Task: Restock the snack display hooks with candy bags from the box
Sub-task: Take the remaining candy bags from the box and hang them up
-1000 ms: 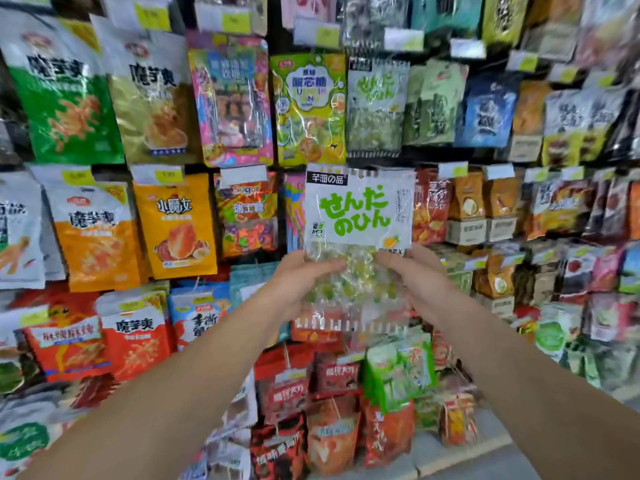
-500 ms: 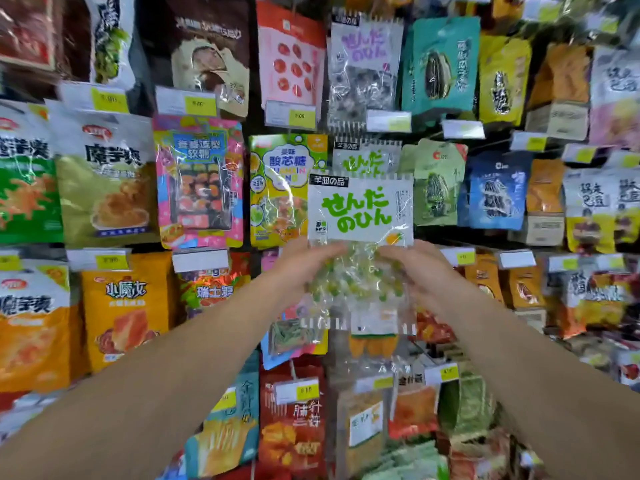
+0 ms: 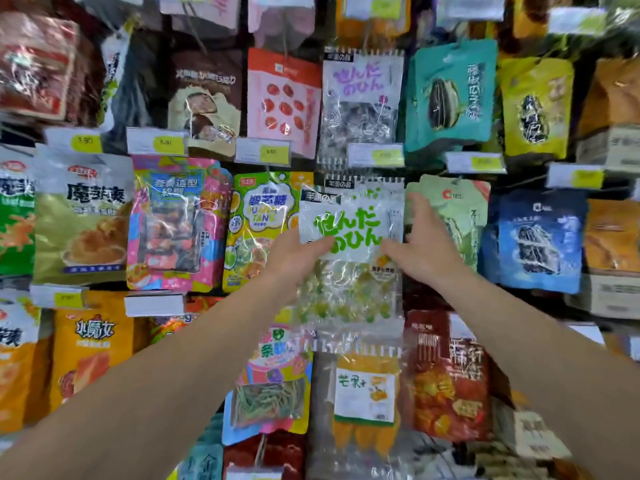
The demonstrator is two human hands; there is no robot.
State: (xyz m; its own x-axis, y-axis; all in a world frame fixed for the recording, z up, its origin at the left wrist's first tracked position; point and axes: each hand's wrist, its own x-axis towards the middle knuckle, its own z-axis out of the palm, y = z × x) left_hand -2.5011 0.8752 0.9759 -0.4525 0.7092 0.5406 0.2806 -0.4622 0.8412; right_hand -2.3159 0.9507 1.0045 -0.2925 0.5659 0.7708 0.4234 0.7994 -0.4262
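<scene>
The candy bag, white label with green lettering over clear film of green sweets, is held up against the display wall, in front of a matching bag that hangs on its hook. The left hand grips the bag at its left edge, thumb over the label. The right hand is at the right edge with fingers spread and fairly straight; whether it pinches the bag cannot be told.

Judged procedure: level the top edge, line up the hang hole with the hook tip, then push straight back. The hook itself is hidden.

Surroundings: dense rows of hanging snack packets, with yellow price tags between rows. No surface or box is in view.
</scene>
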